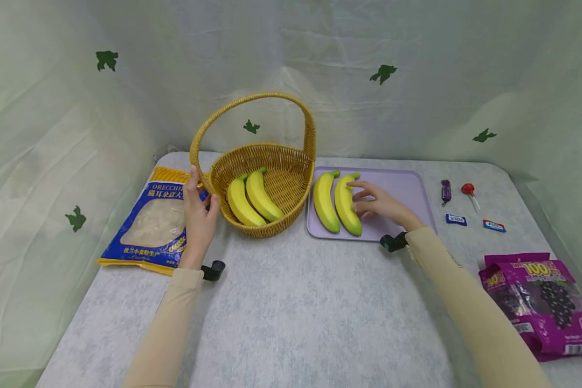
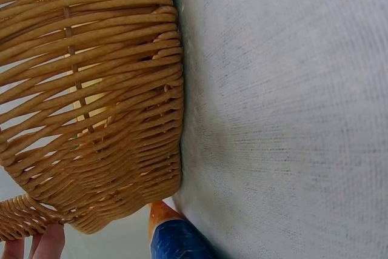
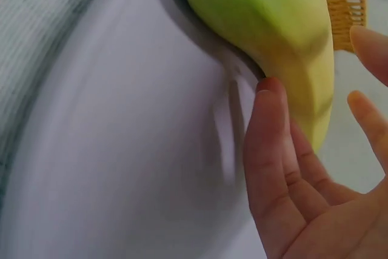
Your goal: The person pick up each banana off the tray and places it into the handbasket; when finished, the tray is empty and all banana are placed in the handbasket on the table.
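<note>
Wicker basket (image 1: 271, 178) at frame centre, left hand (image 1: 199, 215) resting against its left rim; right hand (image 1: 378, 205) at a banana (image 1: 346, 203) on the tray (image 1: 407, 186).
Left hand is lying with fingers straight along the basket's wall beside the handle's foot, thumb toward the weave, gripping nothing. Right hand is spreading its fingers loosely, fingertips (image 3: 270, 98) touching the right-hand banana of the pair lying on the lilac tray, just right of the basket. Two more bananas (image 1: 249, 198) are lying inside the basket. A blue pasta bag (image 1: 147, 223) is lying at left under the left hand; purple bags (image 1: 543, 302) and small sweets (image 1: 458, 202) are sitting at right.
</note>
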`<state>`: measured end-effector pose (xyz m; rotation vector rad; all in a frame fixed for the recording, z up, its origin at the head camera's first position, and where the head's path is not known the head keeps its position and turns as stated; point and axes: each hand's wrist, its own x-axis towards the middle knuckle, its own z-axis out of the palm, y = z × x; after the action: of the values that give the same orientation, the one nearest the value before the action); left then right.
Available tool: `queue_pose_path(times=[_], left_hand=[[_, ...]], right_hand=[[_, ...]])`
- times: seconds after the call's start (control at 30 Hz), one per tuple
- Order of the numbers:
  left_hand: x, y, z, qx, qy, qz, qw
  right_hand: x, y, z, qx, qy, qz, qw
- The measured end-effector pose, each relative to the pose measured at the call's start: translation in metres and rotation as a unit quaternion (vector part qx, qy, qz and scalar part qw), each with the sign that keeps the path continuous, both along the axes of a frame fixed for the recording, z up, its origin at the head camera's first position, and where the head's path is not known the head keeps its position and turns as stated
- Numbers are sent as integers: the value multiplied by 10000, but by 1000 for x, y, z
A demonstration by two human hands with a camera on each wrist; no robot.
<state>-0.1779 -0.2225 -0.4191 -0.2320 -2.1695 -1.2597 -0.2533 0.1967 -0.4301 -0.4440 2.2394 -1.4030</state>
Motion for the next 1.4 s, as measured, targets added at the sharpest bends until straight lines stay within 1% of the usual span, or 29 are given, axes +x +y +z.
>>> queue_pose_path(times=[0.13, 0.23, 0.43, 0.57, 0.67, 0.87, 1.0, 1.13, 1.3, 1.4], left_hand=[[0, 0, 1, -46, 21, 29, 10000], [0, 0, 1, -40, 14, 28, 10000], [0, 0, 0, -54, 36, 21, 10000], [-1, 0, -1, -38, 26, -1, 10000], [-1, -1, -2, -30, 27, -4, 10000], [0, -1, -1, -51, -23, 58, 10000], [1, -1, 0, -50, -33, 55, 10000], [1, 0, 0, -68, -5, 38, 10000], [1, 0, 0, -120, 21, 46, 9999], [1, 0, 0, -157, 38, 53, 9999]], right_hand=[[0, -8, 2, 294, 190, 119, 9993], [0, -16, 5, 545, 484, 173, 9972], [-3, -28, 7, 1118, 1166, 306, 9864], [-7, -33, 6, 1393, 1296, 201, 9815], [-6, -33, 6, 1452, 1246, 50, 9815], [0, -28, 12, 1082, 955, -355, 9889], [5, -24, 18, 659, 651, -454, 9947], [9, -24, 24, 251, 426, -378, 9981], [15, -31, 37, -138, 466, -150, 9987], [21, -42, 50, -291, 447, 45, 9986]])
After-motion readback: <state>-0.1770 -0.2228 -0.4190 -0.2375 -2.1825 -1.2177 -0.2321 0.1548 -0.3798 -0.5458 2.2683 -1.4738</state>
